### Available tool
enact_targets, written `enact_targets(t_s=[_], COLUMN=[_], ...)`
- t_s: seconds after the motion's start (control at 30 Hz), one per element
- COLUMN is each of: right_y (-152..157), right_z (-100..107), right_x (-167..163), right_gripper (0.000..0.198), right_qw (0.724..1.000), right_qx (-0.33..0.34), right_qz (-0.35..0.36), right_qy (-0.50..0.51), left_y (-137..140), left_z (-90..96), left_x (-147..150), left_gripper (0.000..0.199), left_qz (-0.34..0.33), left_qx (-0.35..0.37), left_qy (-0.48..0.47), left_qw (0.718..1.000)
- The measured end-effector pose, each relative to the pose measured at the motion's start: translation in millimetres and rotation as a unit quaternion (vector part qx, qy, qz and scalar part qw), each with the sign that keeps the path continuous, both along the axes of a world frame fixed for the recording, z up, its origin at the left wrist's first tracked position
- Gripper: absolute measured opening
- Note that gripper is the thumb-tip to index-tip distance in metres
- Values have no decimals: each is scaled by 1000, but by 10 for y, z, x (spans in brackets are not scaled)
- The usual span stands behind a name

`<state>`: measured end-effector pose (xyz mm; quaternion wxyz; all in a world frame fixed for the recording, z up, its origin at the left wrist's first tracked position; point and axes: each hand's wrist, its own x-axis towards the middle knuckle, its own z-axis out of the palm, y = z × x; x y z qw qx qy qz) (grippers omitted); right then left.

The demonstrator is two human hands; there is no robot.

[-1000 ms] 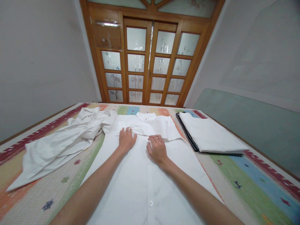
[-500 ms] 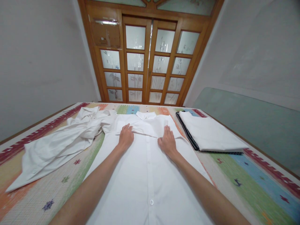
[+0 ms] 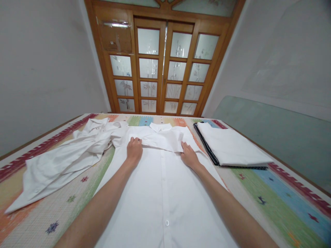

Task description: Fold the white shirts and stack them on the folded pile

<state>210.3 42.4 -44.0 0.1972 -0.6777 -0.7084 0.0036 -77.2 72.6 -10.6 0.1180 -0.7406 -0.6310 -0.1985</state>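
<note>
A white button-up shirt (image 3: 150,186) lies front side up before me, collar at the far end, with its sleeves (image 3: 160,141) folded across the chest. At the left part of this sleeve fold, my left hand (image 3: 134,151) is closed with curled fingers on the cloth. My right hand (image 3: 190,156) grips the fold's lower edge near the right side of the chest, fingertips on the fabric. Both forearms reach over the shirt body.
Another white shirt (image 3: 62,158) lies crumpled on the left. To the right rests a stack of folded clothes, a white garment (image 3: 232,144) over a black one (image 3: 207,144). Beneath everything is a patterned, multicoloured cloth (image 3: 269,196). Wooden glazed doors (image 3: 162,69) stand behind.
My hands have moved apart: the left slid a little to the left, the right to the right and slightly nearer. The right fingers now hold the fold's edge rather than lying on top.
</note>
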Motion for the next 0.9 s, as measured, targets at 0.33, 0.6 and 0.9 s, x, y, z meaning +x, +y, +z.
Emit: enact_targets(t_s=[0.33, 0.6, 0.9], right_y=[-62, -96, -78], right_z=[117, 196, 228], right_x=[-54, -54, 215], right_gripper=[66, 54, 38], right_qw=[999, 994, 984], right_qx=[-22, -14, 81], right_qz=[14, -64, -132], right_qy=[-44, -86, -89], left_y=[114, 258, 123], left_z=[-135, -292, -170], left_x=[-57, -116, -40], left_gripper=[31, 29, 28], left_qz=[-68, -54, 35], left_qx=[112, 107, 47], left_qy=[-133, -192, -136], left_qw=[982, 974, 989])
